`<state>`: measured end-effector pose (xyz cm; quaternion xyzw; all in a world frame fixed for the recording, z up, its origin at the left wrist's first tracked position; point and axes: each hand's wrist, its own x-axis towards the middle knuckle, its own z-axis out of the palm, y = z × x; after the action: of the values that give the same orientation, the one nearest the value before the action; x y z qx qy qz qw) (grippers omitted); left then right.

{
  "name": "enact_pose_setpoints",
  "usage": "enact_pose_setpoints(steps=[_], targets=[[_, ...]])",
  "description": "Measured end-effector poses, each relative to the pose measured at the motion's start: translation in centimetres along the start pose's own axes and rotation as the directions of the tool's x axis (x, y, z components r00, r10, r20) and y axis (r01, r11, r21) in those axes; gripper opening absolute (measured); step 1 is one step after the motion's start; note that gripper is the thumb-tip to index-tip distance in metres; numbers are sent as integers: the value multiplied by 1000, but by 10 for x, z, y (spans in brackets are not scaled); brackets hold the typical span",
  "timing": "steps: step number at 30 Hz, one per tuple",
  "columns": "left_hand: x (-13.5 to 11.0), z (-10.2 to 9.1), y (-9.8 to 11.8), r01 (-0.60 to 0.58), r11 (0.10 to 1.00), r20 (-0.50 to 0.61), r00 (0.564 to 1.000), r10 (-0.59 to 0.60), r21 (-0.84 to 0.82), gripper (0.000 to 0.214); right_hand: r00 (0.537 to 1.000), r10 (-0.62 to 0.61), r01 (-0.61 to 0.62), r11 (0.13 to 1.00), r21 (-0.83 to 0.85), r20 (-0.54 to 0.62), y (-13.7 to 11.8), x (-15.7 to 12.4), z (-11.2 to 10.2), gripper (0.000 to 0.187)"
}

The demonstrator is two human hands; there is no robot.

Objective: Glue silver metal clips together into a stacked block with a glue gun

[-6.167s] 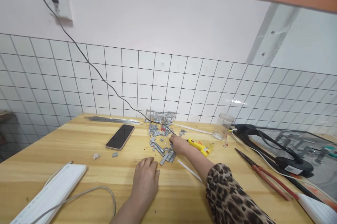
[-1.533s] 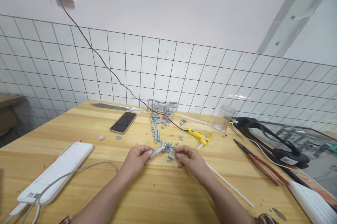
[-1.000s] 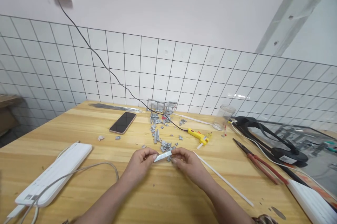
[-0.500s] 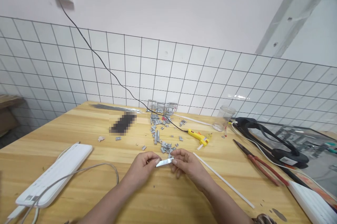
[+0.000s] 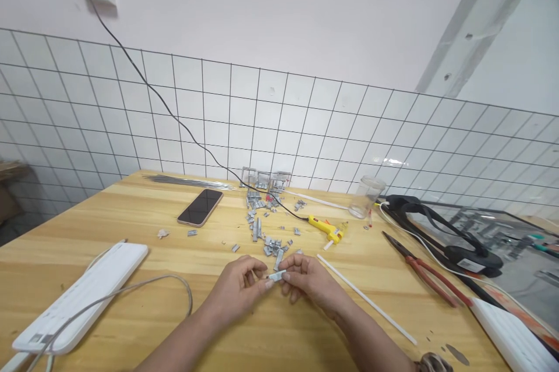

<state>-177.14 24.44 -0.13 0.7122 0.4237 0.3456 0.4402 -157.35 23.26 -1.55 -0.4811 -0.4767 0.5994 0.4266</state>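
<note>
strip: short, flat, pale grey metal piece
pose: roughly level, lying lengthwise between the two hands
hold: ends pinched by fingertips of left hand and right hand
place: just above the tabletop
pieces: small grey bits, scattered just beyond both hands

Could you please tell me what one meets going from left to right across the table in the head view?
A long white power strip → dark smartphone → left hand → small grey metal strip pinched between both hands → right hand → red-handled long-nose pliers.
</note>
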Motion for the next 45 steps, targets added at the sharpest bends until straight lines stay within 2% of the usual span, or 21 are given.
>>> enact_pose_setpoints(steps=[4, 11, 17, 21, 29, 36, 45], targets=[[-1, 3, -4, 43, 998, 71, 997, -39, -56, 29, 1000, 19, -19, 1000, -8, 17, -1, -2, -1, 41], [1, 1, -8, 111, 987, 97, 990, -101, -113, 28, 998, 53, -54, 998, 20, 44, -1, -2, -2, 46], [-2, 7, -2, 103, 987, 156, 984, -83, -125, 23, 994, 96, -98, 994, 37, 54, 2, -3, 1, 40], [-4, 11, -3, 89, 991, 144, 987, -74, -102, 17, 991, 114, -116, 993, 31, 63, 1, -5, 4, 35], [-3, 13, -7, 96, 988, 165, 983, -75, -122, 19, 985, 116, -109, 992, -57, 129, 1, -7, 6, 36], [-6, 13, -5, 81, 994, 166, 984, -67, -74, 14, 986, 116, -98, 985, -145, 120, 6, -8, 9, 30], [-6, 15, -5, 70, 997, 143, 988, -66, -27, 11, 988, 53, -43, 996, -74, 145, 0, -12, 13, 32]])
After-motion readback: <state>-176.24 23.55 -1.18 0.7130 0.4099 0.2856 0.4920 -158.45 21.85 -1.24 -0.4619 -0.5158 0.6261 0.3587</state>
